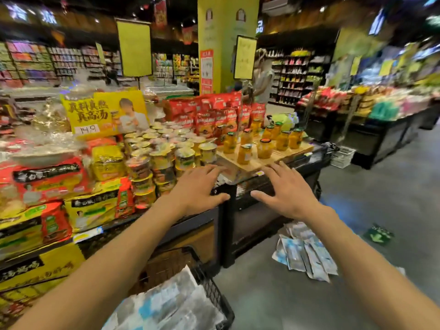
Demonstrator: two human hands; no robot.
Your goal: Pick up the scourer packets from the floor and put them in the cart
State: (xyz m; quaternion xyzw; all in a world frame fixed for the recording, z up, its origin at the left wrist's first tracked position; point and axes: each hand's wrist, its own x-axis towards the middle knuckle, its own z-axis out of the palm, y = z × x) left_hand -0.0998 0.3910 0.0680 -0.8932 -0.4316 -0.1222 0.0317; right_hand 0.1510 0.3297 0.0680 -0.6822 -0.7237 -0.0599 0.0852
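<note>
Reaching out empty, left hand (200, 189) and right hand (289, 190) spread their fingers; scourer packets (307, 254) at four o'clock overlap and could slide apart when grabbed, missing the cart (214, 289).

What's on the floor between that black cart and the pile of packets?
Nothing: in the head view, only bare grey floor lies between the cart and the scourer packets on the floor. The black display stand's corner post stands just behind that stretch.

Both arms reach forward, left hand (198, 186) and right hand (289, 189) empty with fingers spread. Packets (307, 253) lie on the floor (381, 210) at 4 o'clock; more fill the cart (214, 289) at 6 o'clock.
</note>
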